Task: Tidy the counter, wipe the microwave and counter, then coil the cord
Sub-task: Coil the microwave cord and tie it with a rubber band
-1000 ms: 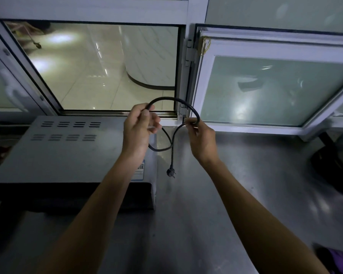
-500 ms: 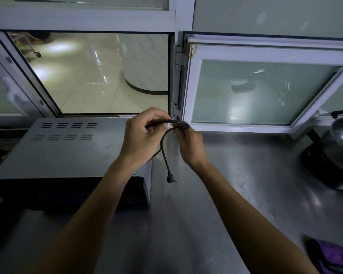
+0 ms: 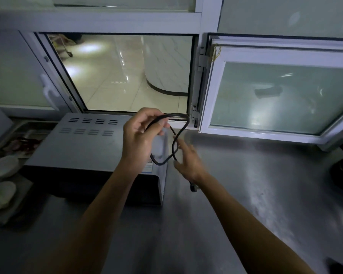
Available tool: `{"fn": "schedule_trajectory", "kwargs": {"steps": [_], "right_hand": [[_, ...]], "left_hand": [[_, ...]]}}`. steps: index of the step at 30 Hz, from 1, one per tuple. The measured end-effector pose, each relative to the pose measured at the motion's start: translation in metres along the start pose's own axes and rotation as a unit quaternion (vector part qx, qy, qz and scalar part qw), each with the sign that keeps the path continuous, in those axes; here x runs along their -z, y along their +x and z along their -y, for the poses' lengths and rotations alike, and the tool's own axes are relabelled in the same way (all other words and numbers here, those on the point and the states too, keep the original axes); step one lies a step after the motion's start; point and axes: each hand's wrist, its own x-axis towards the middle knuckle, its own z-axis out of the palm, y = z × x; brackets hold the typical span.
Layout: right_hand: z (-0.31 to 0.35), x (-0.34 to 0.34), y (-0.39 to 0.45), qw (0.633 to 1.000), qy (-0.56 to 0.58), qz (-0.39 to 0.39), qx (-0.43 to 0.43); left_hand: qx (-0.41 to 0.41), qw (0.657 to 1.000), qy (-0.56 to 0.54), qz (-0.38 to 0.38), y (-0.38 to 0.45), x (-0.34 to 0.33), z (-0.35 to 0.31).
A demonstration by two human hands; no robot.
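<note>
Holding the cord (image 3: 173,147) up off the worktop (image 3: 246,194) lets its loops hang free, which is why your left hand (image 3: 141,139) sits raised just above the microwave's right edge. Your left fingers are curled round the black cable and pinch the gathered turns at the top, so the loop arches toward the window hinge behind the microwave (image 3: 87,147) and then drops in a rounded belly beside the microwave's right wall. That grip looks like the anchor of the coil: one hand keeps the finished turns together while the other feeds in more length.

Your right hand (image 3: 188,161) is just to the right of the microwave and lower than the left, blurred by motion. Its fingers look spread and fairly straight, close to the hanging strand, and I cannot see them closed on anything; whether a fingertip touches the cable is not clear.

The plug (image 3: 193,187) dangles below your right wrist, near the microwave's front right corner, and I cannot tell whether it touches the worktop. With only that short tail loose, I judge the coiling to be nearly finished, and the plug end is what could swing and knock the microwave's side.
</note>
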Motion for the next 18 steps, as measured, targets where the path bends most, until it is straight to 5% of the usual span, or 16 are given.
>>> {"fn": "schedule_trajectory", "kwargs": {"steps": [4,18], "right_hand": [[-0.010,-0.023,0.009,0.997,-0.077,0.013,0.016],[-0.029,-0.021,0.031,0.995,-0.060,-0.048,0.056]], "left_hand": [[0.004,0.999,-0.036,-0.019,0.000,0.008,-0.006],[-0.007,0.998,-0.040,-0.042,0.003,0.032,-0.006]]}}
